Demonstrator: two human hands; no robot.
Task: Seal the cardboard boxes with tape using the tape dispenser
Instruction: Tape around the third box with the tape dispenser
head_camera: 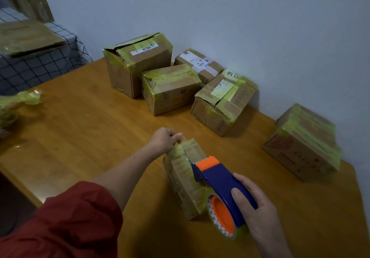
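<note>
Wooden table (90, 137) holds a labelled box (224, 105) marked "外"; left hand (165, 139) grips the near box (184, 177), right hand (258, 207) the tape dispenser (218, 177).

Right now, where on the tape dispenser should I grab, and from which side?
Grip the blue handle of the tape dispenser, coming from the right, as the right hand does now. Its orange cutter end sits on the small cardboard box and the tape roll faces left, so only the handle's right side is free.
</note>
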